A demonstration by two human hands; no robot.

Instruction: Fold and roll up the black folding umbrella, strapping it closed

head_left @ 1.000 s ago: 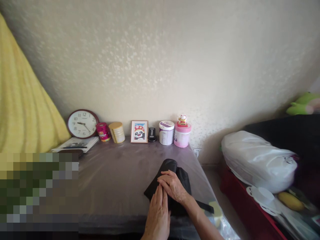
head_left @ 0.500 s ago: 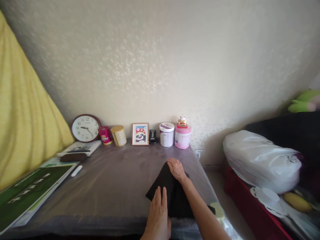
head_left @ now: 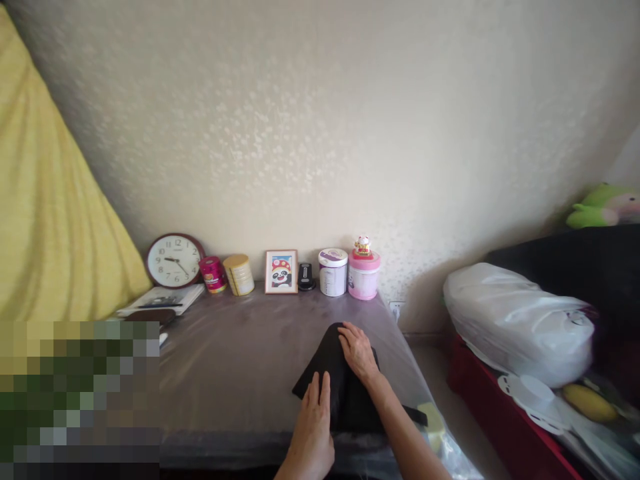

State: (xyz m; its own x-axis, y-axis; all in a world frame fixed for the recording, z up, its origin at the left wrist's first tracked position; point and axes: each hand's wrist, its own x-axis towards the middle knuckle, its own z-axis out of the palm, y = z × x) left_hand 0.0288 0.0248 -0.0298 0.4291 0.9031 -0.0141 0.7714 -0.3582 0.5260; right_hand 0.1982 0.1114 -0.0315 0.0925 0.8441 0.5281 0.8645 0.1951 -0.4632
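Note:
A folded black cloth item lies on the table near its front right; a narrow black strap sticks out from its right side. What kind of article it is, I cannot tell. My left hand rests along its left front part, fingers stretched out and close together. Across the upper part of the cloth lies my right hand, palm down with fingers extended. Neither hand grips the fabric.
The grey-covered table bears a clock, tins, a framed panda picture and tubs along the wall. Beyond its right edge, a white plastic bag sits above a red box. The lower left is pixelated.
My right hand has slid slightly to the right and nearer to me over the black cloth. My left hand stays in nearly the same place.

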